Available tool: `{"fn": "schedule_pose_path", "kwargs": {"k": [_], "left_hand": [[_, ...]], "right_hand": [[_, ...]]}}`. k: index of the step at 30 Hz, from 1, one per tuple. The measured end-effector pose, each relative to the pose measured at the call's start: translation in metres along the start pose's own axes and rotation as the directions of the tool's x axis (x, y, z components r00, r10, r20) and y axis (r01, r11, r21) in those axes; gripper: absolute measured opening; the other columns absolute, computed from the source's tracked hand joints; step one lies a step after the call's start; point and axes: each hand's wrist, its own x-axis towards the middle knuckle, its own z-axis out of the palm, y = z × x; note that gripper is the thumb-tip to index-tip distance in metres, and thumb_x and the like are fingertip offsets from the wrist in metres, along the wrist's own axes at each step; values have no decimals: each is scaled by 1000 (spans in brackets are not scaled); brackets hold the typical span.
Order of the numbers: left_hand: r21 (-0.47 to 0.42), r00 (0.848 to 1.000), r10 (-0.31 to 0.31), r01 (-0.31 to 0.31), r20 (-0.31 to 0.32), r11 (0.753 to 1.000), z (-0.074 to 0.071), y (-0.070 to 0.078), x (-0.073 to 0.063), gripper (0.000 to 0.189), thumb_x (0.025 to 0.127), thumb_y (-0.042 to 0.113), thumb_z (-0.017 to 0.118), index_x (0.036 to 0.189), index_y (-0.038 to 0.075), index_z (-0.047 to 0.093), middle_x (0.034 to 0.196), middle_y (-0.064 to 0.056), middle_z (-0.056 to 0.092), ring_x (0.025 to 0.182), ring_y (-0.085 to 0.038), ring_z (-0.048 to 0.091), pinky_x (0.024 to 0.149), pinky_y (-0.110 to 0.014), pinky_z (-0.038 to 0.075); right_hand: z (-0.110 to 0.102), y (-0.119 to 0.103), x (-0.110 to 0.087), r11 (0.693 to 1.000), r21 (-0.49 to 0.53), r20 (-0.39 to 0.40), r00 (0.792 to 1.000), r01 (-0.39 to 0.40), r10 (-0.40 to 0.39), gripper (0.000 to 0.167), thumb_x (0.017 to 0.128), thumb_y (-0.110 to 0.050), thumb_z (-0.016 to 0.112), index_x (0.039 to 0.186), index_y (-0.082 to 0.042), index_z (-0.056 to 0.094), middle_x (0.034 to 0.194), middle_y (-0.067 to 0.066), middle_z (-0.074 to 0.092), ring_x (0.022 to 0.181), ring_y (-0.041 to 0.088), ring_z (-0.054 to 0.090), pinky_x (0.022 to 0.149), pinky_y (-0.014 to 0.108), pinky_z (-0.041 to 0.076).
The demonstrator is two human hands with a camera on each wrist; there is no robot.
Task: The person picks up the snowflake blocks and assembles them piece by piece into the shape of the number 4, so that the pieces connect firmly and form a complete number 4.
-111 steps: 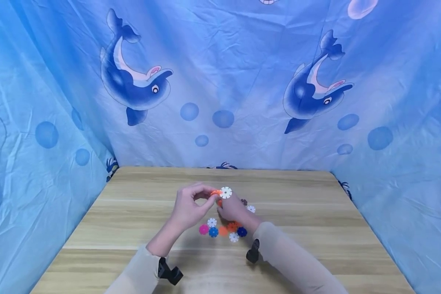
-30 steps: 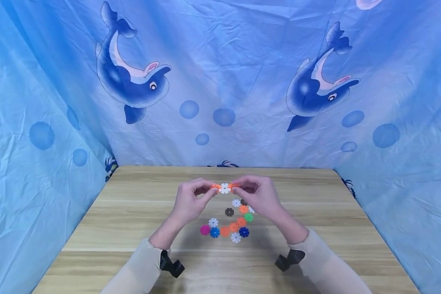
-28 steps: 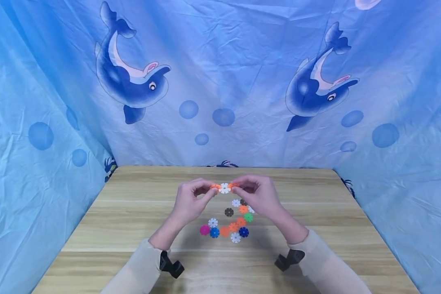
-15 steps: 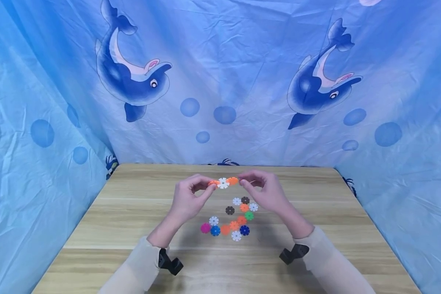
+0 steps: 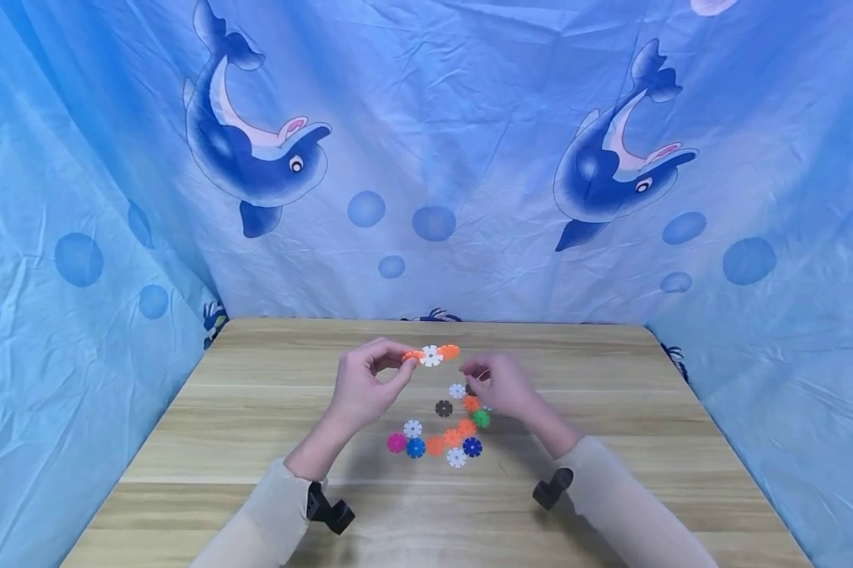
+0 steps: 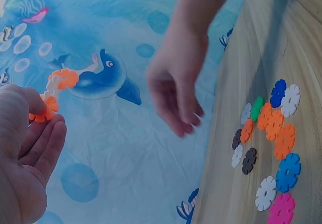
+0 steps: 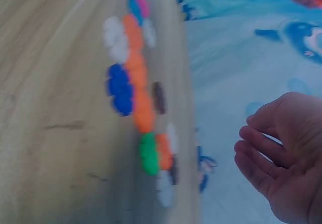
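My left hand [image 5: 368, 388] pinches an orange snowflake disc [image 6: 49, 109] between thumb and fingers, above the table. That disc is joined to a white snowflake disc [image 5: 431, 356], which carries another orange disc [image 5: 450, 351] on its far side, making a short row. My right hand [image 5: 504, 385] hangs to the right of this row with loosely bent fingers and nothing in them, over the back of the loose discs. In the right wrist view its fingers [image 7: 261, 143] are bare. It partly covers a dark brown disc and a white one in the head view.
Loose snowflake discs lie on the wooden table [image 5: 256, 442]: pink [image 5: 396, 442], light blue [image 5: 415, 447], dark blue [image 5: 472, 446], green [image 5: 480, 418], dark brown [image 5: 443, 408], several orange [image 5: 453, 437] and several white [image 5: 456, 457]. A blue dolphin-print cloth [image 5: 426, 158] encloses the table's back and sides.
My right hand has let go of the right orange disc and moved down toward the loose discs. Earlier it picked that disc up and brought it to the white one. My left hand keeps its pinch.
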Motion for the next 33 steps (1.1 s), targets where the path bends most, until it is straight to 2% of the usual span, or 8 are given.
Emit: {"fn": "schedule_pose_path", "kwargs": {"k": [5, 8, 15, 19, 22, 27, 30, 33], "left_hand": [[-15, 1000, 2, -2, 6, 1000, 0, 1, -1, 14, 90, -5, 78, 101, 5, 80, 94, -8, 79, 82, -11, 76, 82, -24, 65], [-16, 1000, 0, 1, 8, 1000, 1, 1, -2, 14, 91, -5, 79, 101, 5, 80, 94, -8, 79, 82, -11, 75, 81, -24, 65], [-15, 1000, 8, -8, 14, 1000, 0, 2, -2, 13, 91, -3, 79, 100, 5, 81, 95, -8, 79, 84, -12, 77, 81, -25, 66], [-8, 1000, 13, -13, 24, 1000, 0, 2, -2, 12, 92, -1, 79, 101, 7, 81, 97, -7, 80, 86, -15, 78, 81, -25, 66], [-4, 999, 19, -19, 32, 1000, -1, 1, -2, 12, 93, 1, 79, 102, 8, 81, 98, -7, 80, 86, -15, 78, 81, -25, 66], [-2, 999, 30, -30, 32, 1000, -1, 0, -2, 10, 94, 2, 79, 102, 8, 81, 97, -7, 80, 86, -15, 77, 80, -26, 66], [-6, 999, 31, -31, 33, 1000, -2, 1, -2, 11, 93, 1, 79, 102, 7, 81, 97, -7, 80, 86, -15, 78, 80, -27, 66], [-9, 999, 23, -23, 26, 1000, -4, 3, -1, 11, 93, 0, 79, 102, 7, 81, 97, -7, 80, 86, -15, 78, 81, -27, 66]], "right_hand": [[23, 10, 4, 989, -143, 85, 996, -24, 36, 20, 94, -6, 76, 113, -5, 80, 110, 10, 80, 99, 23, 75, 91, 40, 65], [34, 13, 5, 981, -192, 111, 992, -32, 54, 19, 92, -4, 76, 110, -3, 80, 109, 13, 79, 102, 28, 72, 96, 47, 62], [47, 9, 10, 956, -291, 85, 995, -32, 59, 16, 91, -8, 79, 106, -4, 81, 100, 9, 77, 101, 29, 68, 97, 44, 60], [51, 7, 15, 951, -305, 85, 993, -51, 80, 7, 91, -14, 82, 96, -9, 81, 90, 4, 73, 91, 22, 65, 88, 40, 59], [53, 8, 18, 956, -285, 97, 990, -73, 105, 6, 91, -14, 83, 93, -11, 78, 87, 1, 71, 85, 17, 63, 82, 36, 59], [52, 12, 25, 980, -182, 125, 987, -75, 99, 20, 87, 0, 79, 105, -6, 74, 93, 5, 71, 84, 16, 64, 80, 34, 62], [46, 13, 25, 993, -86, 133, 987, -83, 94, 16, 88, 2, 76, 101, -6, 75, 88, 4, 70, 78, 15, 62, 73, 31, 59], [37, 12, 23, 997, 11, 104, 991, -81, 80, 7, 93, -3, 75, 96, -8, 76, 85, 1, 70, 76, 13, 62, 69, 28, 57]]}}
